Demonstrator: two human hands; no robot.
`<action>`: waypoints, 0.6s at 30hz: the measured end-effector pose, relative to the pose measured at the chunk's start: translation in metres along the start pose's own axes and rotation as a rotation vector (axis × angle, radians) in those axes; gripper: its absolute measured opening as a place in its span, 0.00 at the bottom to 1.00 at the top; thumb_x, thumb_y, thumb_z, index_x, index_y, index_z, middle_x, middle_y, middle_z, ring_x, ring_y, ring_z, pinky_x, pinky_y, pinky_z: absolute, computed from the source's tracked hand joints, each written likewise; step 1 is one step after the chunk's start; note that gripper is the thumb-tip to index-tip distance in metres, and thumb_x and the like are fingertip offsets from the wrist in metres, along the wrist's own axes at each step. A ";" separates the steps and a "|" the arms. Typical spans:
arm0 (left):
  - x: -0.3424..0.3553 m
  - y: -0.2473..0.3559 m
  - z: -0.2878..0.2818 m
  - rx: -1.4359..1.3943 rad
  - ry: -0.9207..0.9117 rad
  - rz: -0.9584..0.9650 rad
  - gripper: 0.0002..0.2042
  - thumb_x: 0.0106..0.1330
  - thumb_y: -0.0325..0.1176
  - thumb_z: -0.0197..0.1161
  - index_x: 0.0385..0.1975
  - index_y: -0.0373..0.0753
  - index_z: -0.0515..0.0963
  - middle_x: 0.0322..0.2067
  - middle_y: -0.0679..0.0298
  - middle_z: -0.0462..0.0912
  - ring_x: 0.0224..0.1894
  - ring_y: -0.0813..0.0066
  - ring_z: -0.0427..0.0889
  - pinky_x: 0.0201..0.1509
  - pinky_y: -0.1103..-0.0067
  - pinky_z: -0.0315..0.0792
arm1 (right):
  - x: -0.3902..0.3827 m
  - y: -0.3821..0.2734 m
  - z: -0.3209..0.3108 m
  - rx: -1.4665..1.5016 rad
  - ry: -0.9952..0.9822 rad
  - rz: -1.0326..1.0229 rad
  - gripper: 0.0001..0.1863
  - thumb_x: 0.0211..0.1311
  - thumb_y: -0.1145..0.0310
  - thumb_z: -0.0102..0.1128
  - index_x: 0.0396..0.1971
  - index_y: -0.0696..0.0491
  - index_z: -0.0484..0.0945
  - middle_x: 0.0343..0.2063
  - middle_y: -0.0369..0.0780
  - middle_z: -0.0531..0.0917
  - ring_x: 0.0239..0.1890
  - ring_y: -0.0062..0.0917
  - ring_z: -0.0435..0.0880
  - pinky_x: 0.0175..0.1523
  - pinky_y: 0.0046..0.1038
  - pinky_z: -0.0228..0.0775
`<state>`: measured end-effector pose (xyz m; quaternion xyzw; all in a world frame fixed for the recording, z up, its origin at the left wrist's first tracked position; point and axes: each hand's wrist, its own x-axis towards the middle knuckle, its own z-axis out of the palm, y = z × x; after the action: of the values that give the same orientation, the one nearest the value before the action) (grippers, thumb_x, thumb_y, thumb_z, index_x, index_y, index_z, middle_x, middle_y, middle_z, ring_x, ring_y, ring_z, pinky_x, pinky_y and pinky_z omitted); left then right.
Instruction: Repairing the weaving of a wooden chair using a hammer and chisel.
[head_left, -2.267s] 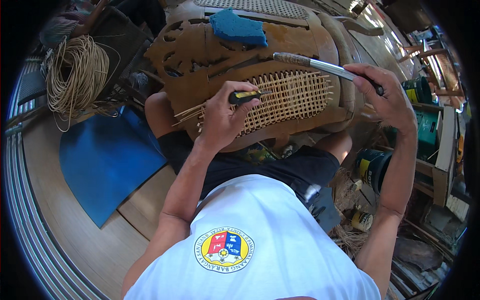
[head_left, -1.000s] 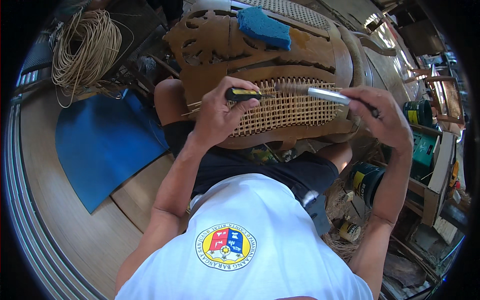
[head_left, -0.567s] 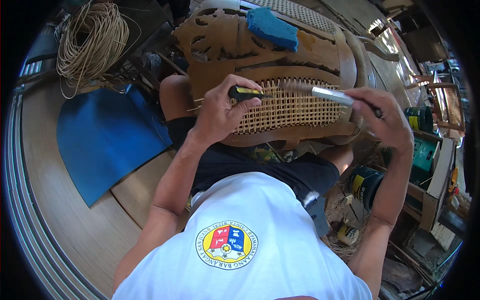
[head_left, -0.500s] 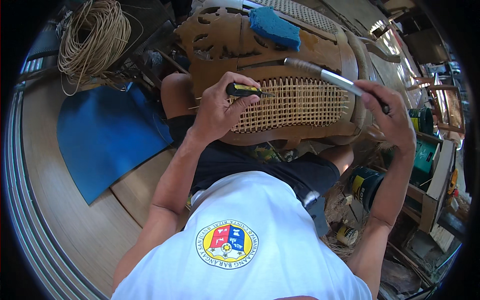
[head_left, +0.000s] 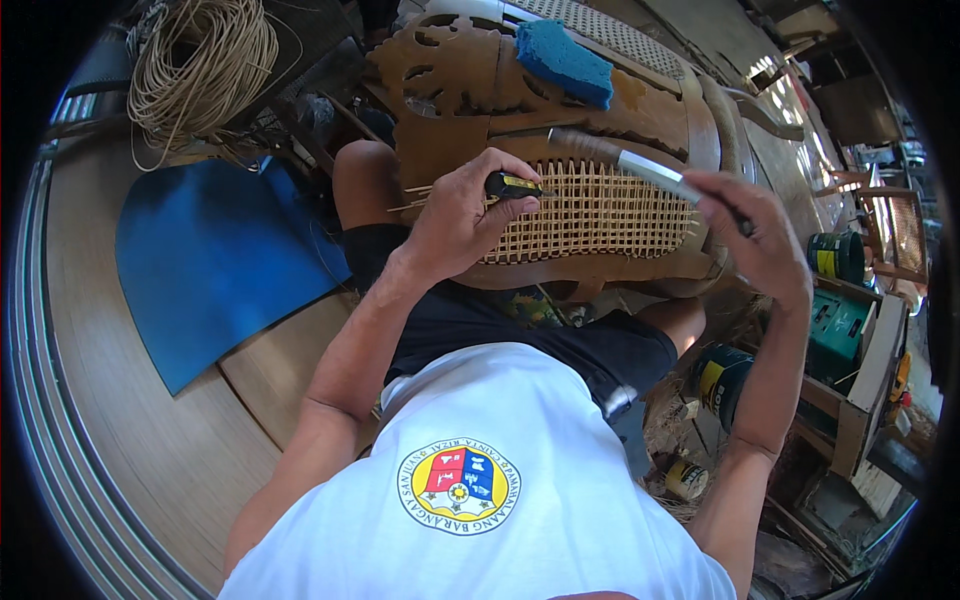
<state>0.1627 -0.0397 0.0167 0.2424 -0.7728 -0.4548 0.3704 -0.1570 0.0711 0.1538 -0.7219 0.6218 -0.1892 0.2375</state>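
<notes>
My left hand [head_left: 475, 215] grips a short black-and-yellow handled tool [head_left: 508, 184], an awl or screwdriver, its thin point at the woven cane panel [head_left: 605, 220]. The panel is a square mesh of pale strips set in a brown wooden chair frame [head_left: 440, 100], with loose strip ends at its left. My right hand [head_left: 745, 225] is closed on a long tool [head_left: 650, 170] with a silver middle and a blurred brown far end, held over the panel's upper right, angled toward the left hand. A blue sponge [head_left: 562, 62] rests on the carved wood above.
At upper left is a coil of rattan [head_left: 195, 70]; below it a blue sheet [head_left: 220, 260] lies on wooden boards. On the right are dark green buckets [head_left: 835, 258], a wooden crate [head_left: 855, 370] and a caned chair [head_left: 890, 225]. My bent legs are under the chair frame.
The long tool in my right hand has swung down, up and slightly down again. My left hand keeps its tool at the weave. The view has shifted, so the chair sits farther right.
</notes>
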 end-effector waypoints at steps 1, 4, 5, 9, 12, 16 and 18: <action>0.000 0.002 -0.002 0.000 0.010 0.001 0.12 0.70 0.30 0.71 0.48 0.37 0.77 0.46 0.57 0.89 0.50 0.70 0.88 0.56 0.74 0.80 | 0.002 -0.001 0.001 -0.014 -0.085 -0.008 0.14 0.75 0.68 0.61 0.53 0.60 0.83 0.39 0.45 0.88 0.39 0.28 0.86 0.48 0.29 0.75; -0.003 0.008 -0.010 -0.039 0.017 -0.049 0.13 0.69 0.30 0.71 0.48 0.37 0.77 0.46 0.57 0.88 0.51 0.70 0.88 0.57 0.74 0.80 | -0.004 0.003 -0.002 0.027 -0.047 0.018 0.15 0.74 0.68 0.62 0.54 0.60 0.83 0.40 0.44 0.89 0.41 0.27 0.86 0.49 0.28 0.75; -0.004 0.009 -0.013 -0.080 0.028 -0.085 0.13 0.69 0.30 0.72 0.48 0.37 0.77 0.46 0.57 0.88 0.51 0.70 0.88 0.57 0.74 0.80 | -0.006 0.003 -0.003 0.051 0.028 0.066 0.16 0.74 0.68 0.62 0.54 0.60 0.83 0.41 0.44 0.89 0.41 0.26 0.86 0.50 0.27 0.75; -0.003 -0.004 -0.005 0.055 -0.025 -0.033 0.13 0.69 0.31 0.72 0.48 0.37 0.77 0.46 0.58 0.88 0.50 0.71 0.88 0.56 0.74 0.80 | 0.000 0.003 -0.005 0.074 0.099 0.107 0.16 0.74 0.67 0.62 0.54 0.60 0.83 0.41 0.45 0.89 0.42 0.26 0.86 0.50 0.27 0.75; -0.003 0.000 -0.007 0.054 -0.037 -0.041 0.13 0.70 0.31 0.72 0.48 0.37 0.77 0.46 0.58 0.88 0.50 0.72 0.88 0.56 0.74 0.80 | 0.004 -0.002 0.000 0.065 0.091 0.178 0.16 0.74 0.65 0.62 0.54 0.59 0.83 0.40 0.43 0.89 0.41 0.24 0.86 0.50 0.27 0.75; -0.011 0.002 -0.016 -0.024 0.004 -0.048 0.13 0.70 0.30 0.72 0.48 0.37 0.77 0.46 0.59 0.89 0.50 0.74 0.88 0.56 0.75 0.80 | 0.004 0.007 0.006 0.006 -0.074 0.013 0.16 0.75 0.65 0.62 0.55 0.58 0.84 0.39 0.40 0.89 0.41 0.21 0.84 0.49 0.27 0.75; -0.016 0.005 -0.023 -0.081 0.050 -0.078 0.13 0.69 0.30 0.72 0.48 0.37 0.77 0.46 0.59 0.89 0.50 0.75 0.87 0.56 0.76 0.80 | 0.001 0.009 0.006 0.040 -0.082 0.067 0.16 0.75 0.64 0.62 0.55 0.58 0.84 0.39 0.40 0.89 0.41 0.21 0.84 0.49 0.27 0.75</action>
<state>0.1906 -0.0382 0.0226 0.2684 -0.7342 -0.4936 0.3811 -0.1610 0.0700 0.1434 -0.7029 0.6315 -0.1638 0.2833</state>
